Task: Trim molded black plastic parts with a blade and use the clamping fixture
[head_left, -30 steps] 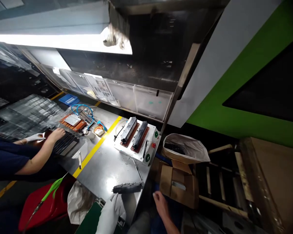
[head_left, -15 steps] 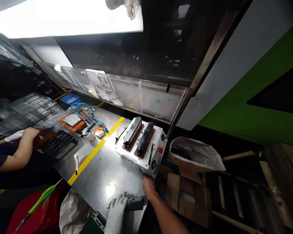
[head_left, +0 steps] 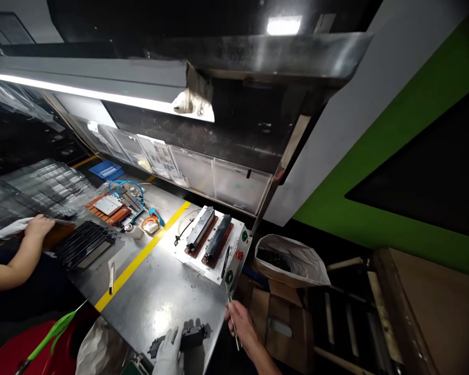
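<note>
Gripping a thin metal tool (head_left: 231,312), maybe tweezers, the bare right hand (head_left: 240,325) is closing its fingers around the lower part of it, near the right edge of the steel table (head_left: 160,291). The tool's tip is pointing far, toward the white fixture (head_left: 211,245) with two dark bars and coloured buttons. The gloved left hand (head_left: 168,354) is pressing down on a black plastic part (head_left: 187,336) at the near edge of the table, with its fingers laid over the part; how tightly they are curling I cannot tell. On the left side, another person's hands (head_left: 37,226) are resting beside a black tray (head_left: 84,245). A yellow line (head_left: 140,258) is crossing the table between them.
</note>
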{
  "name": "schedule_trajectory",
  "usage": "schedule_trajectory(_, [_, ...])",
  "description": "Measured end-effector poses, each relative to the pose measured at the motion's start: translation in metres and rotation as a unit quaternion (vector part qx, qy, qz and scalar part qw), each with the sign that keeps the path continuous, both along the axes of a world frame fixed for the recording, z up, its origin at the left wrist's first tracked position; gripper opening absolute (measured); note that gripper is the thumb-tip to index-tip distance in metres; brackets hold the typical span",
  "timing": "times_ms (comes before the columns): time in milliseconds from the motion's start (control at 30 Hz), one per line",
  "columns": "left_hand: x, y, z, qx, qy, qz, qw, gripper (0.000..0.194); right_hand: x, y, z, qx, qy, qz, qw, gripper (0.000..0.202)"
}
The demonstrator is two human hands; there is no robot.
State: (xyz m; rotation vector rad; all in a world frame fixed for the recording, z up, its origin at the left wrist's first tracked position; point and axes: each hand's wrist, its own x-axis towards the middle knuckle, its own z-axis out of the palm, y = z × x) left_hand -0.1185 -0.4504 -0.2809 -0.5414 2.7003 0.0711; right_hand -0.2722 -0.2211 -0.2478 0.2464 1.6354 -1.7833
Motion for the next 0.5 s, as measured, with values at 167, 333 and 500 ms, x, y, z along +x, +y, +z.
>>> schedule_trajectory(167, [-0.031,0.007,0.014,-0.001,-0.047,0.009,0.999,0.068,-0.015,-0.008,0.006,-0.033,-0.005,-0.025,0.999,0.066])
schedule_trajectory(333, [-0.061,0.003,0.023,0.026,0.076,-0.003,0.997,0.064,-0.027,-0.008,0.012,-0.055,-0.005,-0.025,0.998,0.066])
schedule_trajectory(500, [-0.097,0.005,0.022,0.037,0.255,-0.053,0.965,0.051,-0.041,-0.004,0.024,-0.053,0.005,-0.012,0.999,0.066])
